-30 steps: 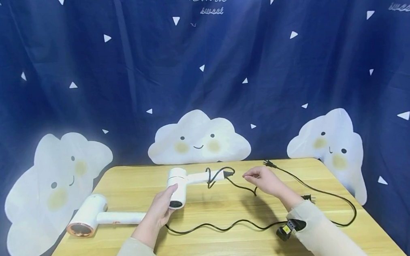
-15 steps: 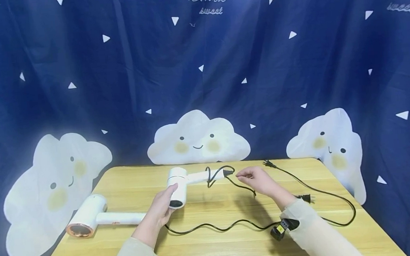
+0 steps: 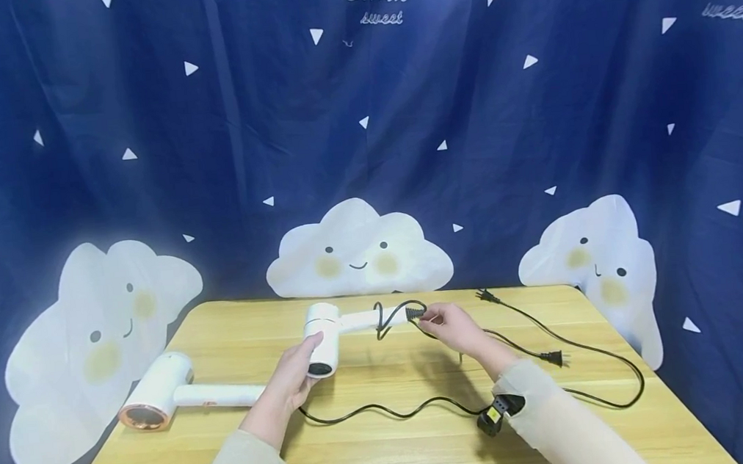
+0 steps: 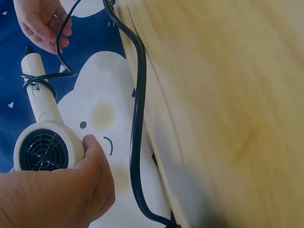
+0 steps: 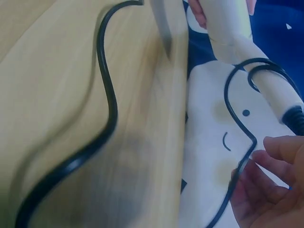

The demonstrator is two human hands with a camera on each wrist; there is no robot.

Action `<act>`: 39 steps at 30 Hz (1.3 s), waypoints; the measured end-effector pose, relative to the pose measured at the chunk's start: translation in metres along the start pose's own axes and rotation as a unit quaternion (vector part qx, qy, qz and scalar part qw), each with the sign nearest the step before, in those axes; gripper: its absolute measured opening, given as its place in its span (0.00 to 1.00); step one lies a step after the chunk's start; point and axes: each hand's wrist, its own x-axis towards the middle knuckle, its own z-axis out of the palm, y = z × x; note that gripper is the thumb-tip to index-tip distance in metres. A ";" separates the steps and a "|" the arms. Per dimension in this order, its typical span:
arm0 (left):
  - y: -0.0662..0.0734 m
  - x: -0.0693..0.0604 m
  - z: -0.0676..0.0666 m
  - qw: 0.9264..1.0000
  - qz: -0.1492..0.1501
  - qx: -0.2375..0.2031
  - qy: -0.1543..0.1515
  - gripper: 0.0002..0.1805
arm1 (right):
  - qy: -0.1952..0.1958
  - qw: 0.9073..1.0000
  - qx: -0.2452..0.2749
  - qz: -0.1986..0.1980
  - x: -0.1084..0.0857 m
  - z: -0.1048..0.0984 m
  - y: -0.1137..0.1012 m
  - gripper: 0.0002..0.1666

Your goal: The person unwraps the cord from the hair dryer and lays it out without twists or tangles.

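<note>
A white hair dryer (image 3: 330,344) is held up over the table, its handle pointing right. My left hand (image 3: 291,375) grips it round the barrel, thumb on top. In the left wrist view the barrel end shows a dark round grille (image 4: 44,150). A black cord (image 5: 227,90) loops round the handle. Close to the handle's black cord sleeve (image 3: 414,314) is my right hand (image 3: 456,330). In the right wrist view its fingers (image 5: 261,183) are loosely bent, with the cord crossing in front of them and a gap between thumb and forefinger.
A second white hair dryer (image 3: 170,378) with a copper-coloured rim lies at the table's left. Its cord (image 3: 394,411) runs right along the wooden table (image 3: 365,457). Two black plugs (image 3: 555,357) lie at the right. A blue cloud-print curtain (image 3: 364,151) hangs behind.
My right hand has moved left to the handle's cord end, uncovering the nearer plug and more of its cord. My left hand and the hair dryer have stayed almost still.
</note>
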 end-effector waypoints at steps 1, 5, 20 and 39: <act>0.000 0.000 0.000 1.000 0.000 -0.001 0.000 0.34 | 0.001 1.000 0.001 0.006 0.001 0.002 -0.001 0.06; -0.001 0.000 0.001 1.000 -0.001 -0.004 0.000 0.34 | 0.008 1.000 0.012 0.028 0.002 0.011 -0.004 0.05; 0.003 0.003 0.000 1.000 -0.004 -0.002 0.014 0.36 | 0.020 0.999 0.020 0.023 -0.008 0.014 -0.012 0.07; -0.002 0.004 -0.001 0.999 0.002 0.041 0.023 0.36 | 0.027 0.999 0.027 -0.039 -0.022 -0.020 -0.023 0.06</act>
